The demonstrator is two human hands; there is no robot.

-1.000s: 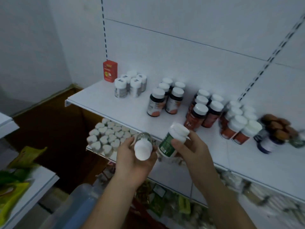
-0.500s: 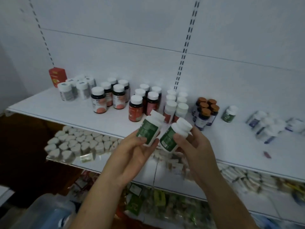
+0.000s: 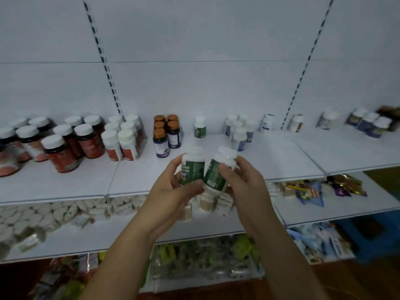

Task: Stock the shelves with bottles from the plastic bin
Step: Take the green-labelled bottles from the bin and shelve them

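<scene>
I hold two white bottles with green labels side by side over the front edge of the top shelf. My left hand grips the left bottle, held upright. My right hand grips the right bottle, tilted with its cap to the upper right. One matching green-label bottle stands alone at the back of the shelf, beyond my hands. The plastic bin is out of view.
Red-label bottles crowd the shelf's left. Purple bottles with orange caps stand left of the lone green one. White and blue bottles stand to the right. Lower shelves hold small packets and snack bags.
My view has swung to the right along the shelf. The left bottle, first held cap towards me, has turned upright, and both bottles have moved close together.
</scene>
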